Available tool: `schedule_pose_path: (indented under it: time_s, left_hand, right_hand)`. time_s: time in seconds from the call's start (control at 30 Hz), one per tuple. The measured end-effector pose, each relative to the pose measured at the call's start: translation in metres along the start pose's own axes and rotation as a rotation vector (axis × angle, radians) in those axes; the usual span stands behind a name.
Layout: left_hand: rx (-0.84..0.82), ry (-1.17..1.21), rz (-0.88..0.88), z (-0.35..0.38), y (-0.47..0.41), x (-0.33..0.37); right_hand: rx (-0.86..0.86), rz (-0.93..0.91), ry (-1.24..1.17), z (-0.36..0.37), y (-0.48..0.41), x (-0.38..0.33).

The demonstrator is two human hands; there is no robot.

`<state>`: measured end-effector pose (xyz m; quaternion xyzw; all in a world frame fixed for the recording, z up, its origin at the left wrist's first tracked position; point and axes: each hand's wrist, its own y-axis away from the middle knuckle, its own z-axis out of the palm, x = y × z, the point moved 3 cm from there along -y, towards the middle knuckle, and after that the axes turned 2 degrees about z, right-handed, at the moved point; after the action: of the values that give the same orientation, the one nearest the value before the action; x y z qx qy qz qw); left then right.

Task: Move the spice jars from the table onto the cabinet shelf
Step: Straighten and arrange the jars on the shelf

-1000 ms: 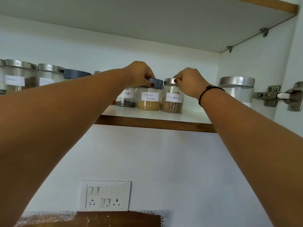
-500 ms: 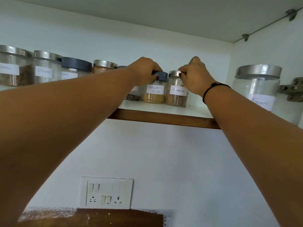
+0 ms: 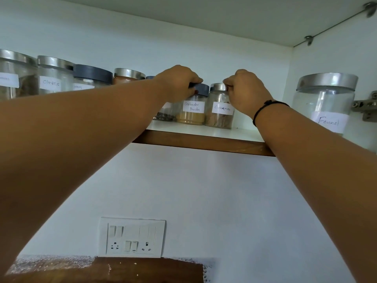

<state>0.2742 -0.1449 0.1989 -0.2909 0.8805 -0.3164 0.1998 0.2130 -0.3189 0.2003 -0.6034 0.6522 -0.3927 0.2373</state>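
Observation:
Both arms reach up to the cabinet shelf [image 3: 204, 147]. My left hand [image 3: 179, 82] grips the dark grey lid of the coriander powder jar [image 3: 191, 111], which stands on the shelf with yellow powder inside. My right hand [image 3: 244, 90] grips the silver lid of the cinnamon jar [image 3: 220, 113], standing right beside it. A third small jar [image 3: 165, 114] with dark seeds stands just left of them, partly hidden by my left wrist.
Larger jars line the shelf at left, among them a cloves jar [image 3: 54, 78] and a dark-lidded jar [image 3: 92, 76]. A big fennel jar [image 3: 326, 103] stands at right near a door hinge [image 3: 365, 107]. A switch plate [image 3: 132, 237] sits on the wall below.
The view has shifted a little, bringing the shelf closer. Both hands stay on the two jar lids, and the jars stand on the shelf throughout.

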Motion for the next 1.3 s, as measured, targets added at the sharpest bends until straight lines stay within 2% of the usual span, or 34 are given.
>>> schedule_pose_path:
  time_s: [0.4, 0.67, 1.1, 1.3]
  left_hand:
    - [-0.019, 0.012, -0.029, 0.003, -0.001, -0.003]
    - [-0.036, 0.003, -0.040, 0.005, -0.002, -0.003]
    - [-0.013, 0.028, -0.042, 0.005, -0.005, -0.001]
    - [0.083, 0.040, 0.007, 0.001, -0.005, 0.006]
  right_hand:
    - [-0.081, 0.018, -0.130, 0.005, 0.005, 0.003]
    - [-0.103, 0.024, -0.119, 0.009, 0.006, 0.004]
    - [-0.046, 0.039, -0.110, 0.001, 0.013, 0.002]
    - [-0.002, 0.033, -0.075, -0.006, 0.019, -0.003]
